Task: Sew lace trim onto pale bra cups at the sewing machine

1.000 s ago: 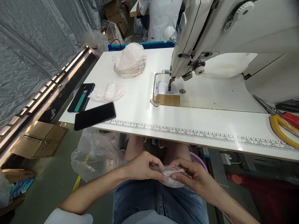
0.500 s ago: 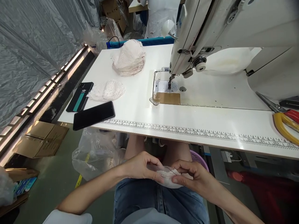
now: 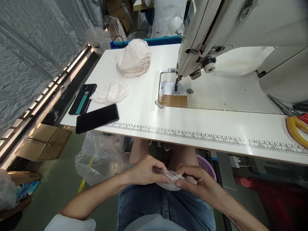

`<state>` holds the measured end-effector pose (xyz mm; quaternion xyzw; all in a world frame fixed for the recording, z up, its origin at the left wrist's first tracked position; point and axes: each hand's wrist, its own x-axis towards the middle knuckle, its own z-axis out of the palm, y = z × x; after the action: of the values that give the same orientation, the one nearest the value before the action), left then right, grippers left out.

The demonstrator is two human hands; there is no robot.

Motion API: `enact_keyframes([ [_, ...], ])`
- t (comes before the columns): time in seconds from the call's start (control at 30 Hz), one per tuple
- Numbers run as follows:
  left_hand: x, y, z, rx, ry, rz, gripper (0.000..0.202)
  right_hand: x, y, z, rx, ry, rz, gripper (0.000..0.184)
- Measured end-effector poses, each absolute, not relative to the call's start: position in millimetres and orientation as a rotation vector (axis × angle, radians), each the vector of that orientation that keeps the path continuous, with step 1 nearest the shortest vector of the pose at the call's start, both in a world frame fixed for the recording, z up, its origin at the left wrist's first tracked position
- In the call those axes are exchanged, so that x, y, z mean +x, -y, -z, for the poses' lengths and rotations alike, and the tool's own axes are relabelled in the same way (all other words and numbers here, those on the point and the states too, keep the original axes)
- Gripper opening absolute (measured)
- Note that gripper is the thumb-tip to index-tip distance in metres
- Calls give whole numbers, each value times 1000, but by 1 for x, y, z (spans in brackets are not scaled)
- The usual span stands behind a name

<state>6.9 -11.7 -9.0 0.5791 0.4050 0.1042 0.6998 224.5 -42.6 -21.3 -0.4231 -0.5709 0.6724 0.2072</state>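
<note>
Over my lap, below the table's front edge, my left hand (image 3: 144, 170) and my right hand (image 3: 196, 180) both pinch a small white lace-trimmed fabric piece (image 3: 169, 183). Fingers of both hands are closed on its upper edge, with a thin thread running across it. On the white table (image 3: 216, 126) lie a stack of pale pink lace pieces (image 3: 134, 59) at the back and a single flat lace piece (image 3: 111, 92) nearer me. The sewing machine (image 3: 228, 29) stands at the right, its needle (image 3: 176, 86) over the metal plate.
Two black phones (image 3: 97, 118) (image 3: 83, 99) lie at the table's left front corner. Yellow and red scissors (image 3: 298, 126) rest at the far right. A printed ruler runs along the front edge. A clear plastic bag (image 3: 98, 157) and cardboard (image 3: 44, 144) sit on the floor at left.
My hands have drawn slightly closer together and folded the fabric piece flatter, so less of its lace edge shows. The view shifted a little.
</note>
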Motion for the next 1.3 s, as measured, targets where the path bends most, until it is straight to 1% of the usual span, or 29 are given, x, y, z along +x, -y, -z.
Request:
enact_keyframes([
  [0.27,2,10,9,1255,-916,-199,26,229,40,22,-1151,1422,-1941,23],
  [0.6,-3,3,3,1093,-807,-205,23,238,41,32,-1118,1276,-1986,19],
  [0.77,-6,1,5,1082,-811,-207,23,239,40,32,-1118,1283,-2016,21],
  [0.97,-3,2,3,1077,-814,-214,23,235,39,29,-1081,1311,-2052,16],
  [1.3,-7,1,6,1083,-807,-213,25,230,38,28,-1123,1381,-1955,19],
])
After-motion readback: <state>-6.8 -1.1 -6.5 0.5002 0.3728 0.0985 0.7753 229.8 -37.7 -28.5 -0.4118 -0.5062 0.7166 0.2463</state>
